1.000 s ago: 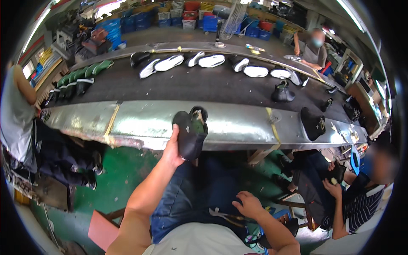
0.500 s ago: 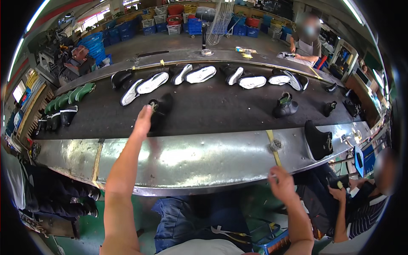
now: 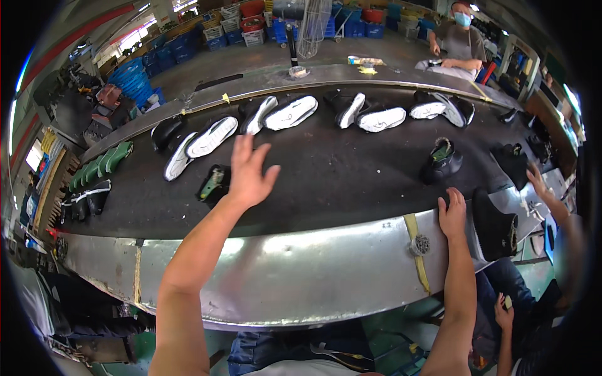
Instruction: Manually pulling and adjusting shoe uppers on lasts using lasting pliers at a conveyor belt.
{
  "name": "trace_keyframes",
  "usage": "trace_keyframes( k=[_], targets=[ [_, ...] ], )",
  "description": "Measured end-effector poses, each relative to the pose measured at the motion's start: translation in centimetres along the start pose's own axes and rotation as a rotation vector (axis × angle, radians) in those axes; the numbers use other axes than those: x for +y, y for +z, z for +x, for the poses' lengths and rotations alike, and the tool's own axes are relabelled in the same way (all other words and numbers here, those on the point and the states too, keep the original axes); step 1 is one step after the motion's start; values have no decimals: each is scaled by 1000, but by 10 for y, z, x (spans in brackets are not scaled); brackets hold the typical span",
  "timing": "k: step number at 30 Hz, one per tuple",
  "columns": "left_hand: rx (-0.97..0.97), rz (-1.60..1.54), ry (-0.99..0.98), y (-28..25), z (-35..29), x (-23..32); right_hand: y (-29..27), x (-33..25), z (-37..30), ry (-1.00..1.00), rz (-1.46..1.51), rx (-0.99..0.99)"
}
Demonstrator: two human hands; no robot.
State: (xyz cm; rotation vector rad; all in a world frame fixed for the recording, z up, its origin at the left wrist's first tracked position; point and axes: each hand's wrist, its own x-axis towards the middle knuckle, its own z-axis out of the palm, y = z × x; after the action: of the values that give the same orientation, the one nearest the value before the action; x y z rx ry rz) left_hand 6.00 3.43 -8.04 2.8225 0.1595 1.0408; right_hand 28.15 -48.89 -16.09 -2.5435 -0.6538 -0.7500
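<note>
While the left hand (image 3: pixel 251 172) hides part of a black boot (image 3: pixel 214 183) on the dark surface (image 3: pixel 326 182), its grip is spread, contact unclear; the right hand (image 3: pixel 453 214) is uncurled at the metal edge (image 3: pixel 326 254).

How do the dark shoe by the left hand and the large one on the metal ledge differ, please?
The shoe by the left hand is on the black surface, the other shoe on the metal ledge. The first shows green inside its opening; the other shoe mainly shows its outer side. Both look black outside.
</note>
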Motion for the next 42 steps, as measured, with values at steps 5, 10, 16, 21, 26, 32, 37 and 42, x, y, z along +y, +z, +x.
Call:
trace_keyframes(
  k=[5, 10, 16, 21, 26, 32, 37, 42],
  targets=[
    [-295, -220, -69, 148, 97, 35, 2, -1, 6, 70, 19, -83],
    [-335, -285, -342, 257, 204, 76, 6, 0, 9, 70, 47, -169],
    [-708, -49, -526, 293, 263, 133, 5, -3, 8, 96, 26, -197],
    [-692, 53, -428, 267, 237, 132, 9, -8, 12, 89, 86, -195],
    [-694, 67, -262, 167, 147, 135, 11, 2, 5, 99, 73, -142],
    [-909, 23, -325, -73, 14, 127, 22, 2, -1, 84, 100, -54],
    [-704, -91, -418, -184, -142, 98, 15, 30, -39, 79, 83, 69],
    [-633, 15, -478, -261, -274, 86, -53, -49, -148, 173, 257, -53]
  ],
)
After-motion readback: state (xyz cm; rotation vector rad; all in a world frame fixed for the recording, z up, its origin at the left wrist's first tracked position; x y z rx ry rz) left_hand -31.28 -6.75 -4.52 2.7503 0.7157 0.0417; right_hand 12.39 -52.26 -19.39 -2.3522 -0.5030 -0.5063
